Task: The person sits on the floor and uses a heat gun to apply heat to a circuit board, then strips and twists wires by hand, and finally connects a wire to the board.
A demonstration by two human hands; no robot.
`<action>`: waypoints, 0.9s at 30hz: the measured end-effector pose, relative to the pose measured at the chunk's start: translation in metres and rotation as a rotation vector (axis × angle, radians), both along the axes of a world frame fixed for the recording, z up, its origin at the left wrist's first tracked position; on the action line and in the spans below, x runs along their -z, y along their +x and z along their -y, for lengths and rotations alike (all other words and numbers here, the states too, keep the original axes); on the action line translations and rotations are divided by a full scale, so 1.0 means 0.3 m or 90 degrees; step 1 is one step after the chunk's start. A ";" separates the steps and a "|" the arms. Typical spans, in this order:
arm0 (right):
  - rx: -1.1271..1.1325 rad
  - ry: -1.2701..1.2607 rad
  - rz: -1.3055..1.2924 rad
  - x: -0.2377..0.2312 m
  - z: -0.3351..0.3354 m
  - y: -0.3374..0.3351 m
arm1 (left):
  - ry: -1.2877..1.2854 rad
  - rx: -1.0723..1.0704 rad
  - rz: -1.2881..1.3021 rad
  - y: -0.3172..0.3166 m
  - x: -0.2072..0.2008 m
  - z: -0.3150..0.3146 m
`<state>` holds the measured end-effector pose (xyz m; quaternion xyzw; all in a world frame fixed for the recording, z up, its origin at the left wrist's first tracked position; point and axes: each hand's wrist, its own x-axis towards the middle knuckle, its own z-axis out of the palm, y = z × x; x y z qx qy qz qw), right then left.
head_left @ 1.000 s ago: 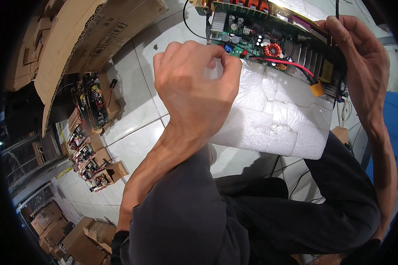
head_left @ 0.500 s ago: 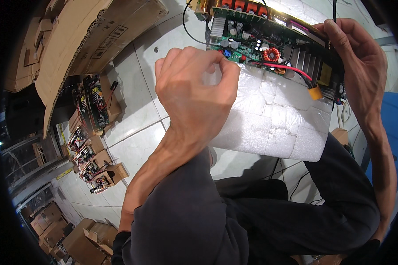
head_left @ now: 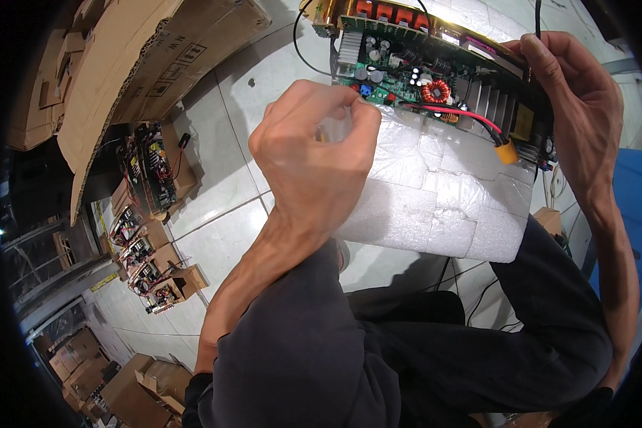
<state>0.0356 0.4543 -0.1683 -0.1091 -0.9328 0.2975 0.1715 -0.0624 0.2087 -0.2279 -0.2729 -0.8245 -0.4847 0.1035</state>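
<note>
A green circuit board point(head_left: 399, 71) with capacitors, a red-wound coil point(head_left: 436, 91) and silver heatsink fins point(head_left: 488, 100) lies on a white foam block point(head_left: 442, 207). Red and black wires run across its front to a yellow connector point(head_left: 506, 152). My left hand point(head_left: 310, 153) is closed in a pinch at the board's front left edge, beside a small blue part point(head_left: 366, 90). A bit of yellow shows within its fingers, too small to name. My right hand point(head_left: 585, 100) grips the board's far right end with thumb and fingers; some fingertips are hidden behind it.
A large open cardboard box point(head_left: 128, 85) stands at the left. Several other circuit boards point(head_left: 150, 171) with wires lie on the tiled floor below it. More cartons point(head_left: 135, 385) are at the lower left. My bent legs point(head_left: 299, 335) are under the foam, and a blue surface point(head_left: 631, 207) is at right.
My left hand has shifted slightly left and its wrist has turned a little, with the fingers still pinched at the board's edge. My right hand has barely moved.
</note>
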 end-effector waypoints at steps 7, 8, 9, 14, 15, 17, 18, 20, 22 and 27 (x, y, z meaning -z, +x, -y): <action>-0.006 -0.001 0.009 -0.010 0.007 0.000 | 0.033 -0.003 0.052 0.006 -0.007 0.003; 0.009 0.003 0.010 0.000 -0.005 0.003 | 0.040 -0.002 0.056 0.006 -0.007 0.001; 0.011 -0.013 0.013 0.002 -0.005 0.001 | 0.042 -0.003 0.061 0.006 -0.006 0.001; -0.004 -0.001 0.003 0.007 -0.009 -0.001 | 0.050 -0.005 0.073 0.007 -0.006 0.005; -0.004 -0.002 0.004 0.006 -0.009 -0.001 | 0.051 -0.006 0.051 0.003 -0.001 0.005; -0.003 -0.009 0.009 0.005 -0.011 0.001 | 0.055 -0.008 0.007 -0.006 0.014 0.003; -0.001 -0.016 0.013 0.005 -0.014 0.002 | 0.053 -0.005 0.027 -0.004 0.009 0.002; 0.000 -0.016 0.031 -0.014 0.008 -0.003 | 0.048 0.001 0.066 0.006 -0.005 0.000; -0.004 -0.004 0.054 -0.061 0.075 -0.022 | 0.044 -0.007 0.069 0.008 -0.004 0.006; -0.018 -0.035 -0.037 -0.024 0.099 -0.007 | 0.031 0.000 0.059 0.005 0.004 0.013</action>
